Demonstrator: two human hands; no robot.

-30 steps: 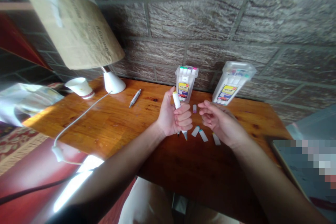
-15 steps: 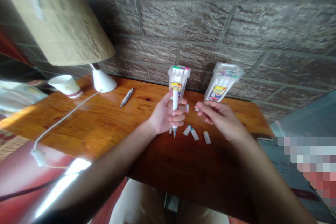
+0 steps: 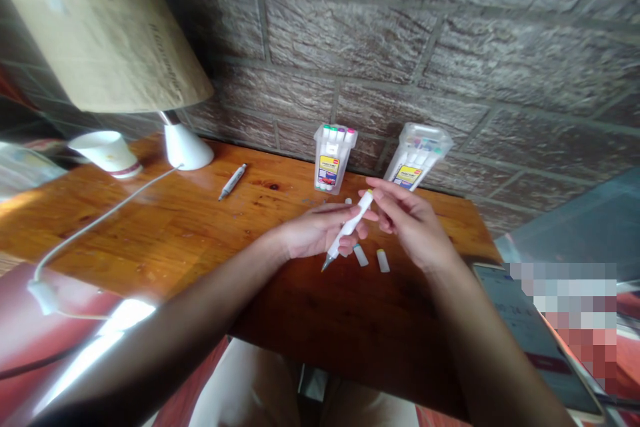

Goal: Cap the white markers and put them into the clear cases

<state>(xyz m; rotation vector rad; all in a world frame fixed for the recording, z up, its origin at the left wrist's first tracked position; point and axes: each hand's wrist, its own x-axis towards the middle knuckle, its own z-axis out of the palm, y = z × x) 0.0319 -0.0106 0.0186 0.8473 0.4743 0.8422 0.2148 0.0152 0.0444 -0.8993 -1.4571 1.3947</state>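
Observation:
A white marker [image 3: 351, 228] with a yellow upper end slants across my left hand [image 3: 325, 230], which is closed around its barrel. Its uncapped grey tip points down toward me. My right hand [image 3: 410, 220] has its thumb and fingers closed at the marker's yellow end; whether they also hold a small cap is hidden. Below the hands, a blue-ended cap [image 3: 361, 255] and a yellow-ended cap [image 3: 383, 261] lie on the wooden table [image 3: 310, 320]. Other small pieces are partly covered by my left hand.
Two clear marker cases, a left one [image 3: 329, 160] and a right one [image 3: 419, 155], stand by the stone wall [image 3: 345, 33]. Another marker [image 3: 233, 181] lies left. Beyond it are a lamp [image 3: 187, 150] with a cord and a paper cup [image 3: 111, 153]. A tablet-like device [image 3: 540, 340] sits right.
The marker has tilted from upright to a slant, its yellow end turned right. My right hand has moved left and met that end. The view has shifted slightly.

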